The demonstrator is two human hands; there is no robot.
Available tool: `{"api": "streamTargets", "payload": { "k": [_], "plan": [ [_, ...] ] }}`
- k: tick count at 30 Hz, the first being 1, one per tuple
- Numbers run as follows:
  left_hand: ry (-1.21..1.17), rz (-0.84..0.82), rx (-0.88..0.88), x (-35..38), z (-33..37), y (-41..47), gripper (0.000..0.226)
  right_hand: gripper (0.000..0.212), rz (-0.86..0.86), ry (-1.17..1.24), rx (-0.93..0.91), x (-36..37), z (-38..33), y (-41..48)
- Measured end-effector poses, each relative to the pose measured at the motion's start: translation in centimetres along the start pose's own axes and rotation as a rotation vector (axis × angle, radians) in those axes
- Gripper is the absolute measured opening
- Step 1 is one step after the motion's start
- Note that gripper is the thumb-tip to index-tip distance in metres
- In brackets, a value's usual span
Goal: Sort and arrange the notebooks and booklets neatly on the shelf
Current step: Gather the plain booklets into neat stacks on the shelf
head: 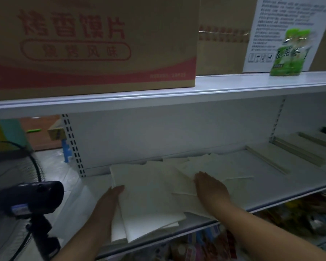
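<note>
Several pale booklets (pixel 151 194) lie in a loose, overlapping pile on the white middle shelf (pixel 271 193). The front ones jut out over the shelf's front edge. My left hand (pixel 109 196) lies flat against the left side of the pile, fingers straight. On the right part of the pile my right hand (pixel 211 185) presses palm down, fingers straight. More booklets (pixel 282 157) lie in flat rows further right on the same shelf.
A large cardboard box (pixel 94 44) with red print fills the upper shelf, beside a white box (pixel 282 32) and a green packet (pixel 288 53). A black fan (pixel 24 194) stands at the left. Packaged goods (pixel 299 217) show on the shelf below.
</note>
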State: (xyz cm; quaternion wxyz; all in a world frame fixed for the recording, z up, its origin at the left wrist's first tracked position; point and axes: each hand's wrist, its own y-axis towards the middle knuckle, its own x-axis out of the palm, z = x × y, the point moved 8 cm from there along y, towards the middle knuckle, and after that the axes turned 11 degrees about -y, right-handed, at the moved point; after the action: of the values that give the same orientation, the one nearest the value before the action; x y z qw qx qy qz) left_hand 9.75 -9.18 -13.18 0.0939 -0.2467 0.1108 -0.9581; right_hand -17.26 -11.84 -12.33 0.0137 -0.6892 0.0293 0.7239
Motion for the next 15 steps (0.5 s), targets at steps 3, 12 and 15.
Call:
{"api": "streamTargets", "payload": {
  "k": [3, 12, 15],
  "plan": [
    [-0.032, -0.001, -0.045, 0.8, -0.5, -1.1, 0.023, 0.032, 0.222, 0.021, 0.041, -4.6, -0.3, -0.3],
    [0.039, 0.062, -0.022, 3.2, -2.0, -1.4, 0.016, 0.036, 0.688, 1.023, -0.193, -13.8, 1.7, -2.6],
    [0.043, 0.058, -0.076, 3.6, -2.5, -0.9, 0.033, 0.04, 0.605, 1.505, 0.027, -14.3, 5.5, -1.4]
  ]
}}
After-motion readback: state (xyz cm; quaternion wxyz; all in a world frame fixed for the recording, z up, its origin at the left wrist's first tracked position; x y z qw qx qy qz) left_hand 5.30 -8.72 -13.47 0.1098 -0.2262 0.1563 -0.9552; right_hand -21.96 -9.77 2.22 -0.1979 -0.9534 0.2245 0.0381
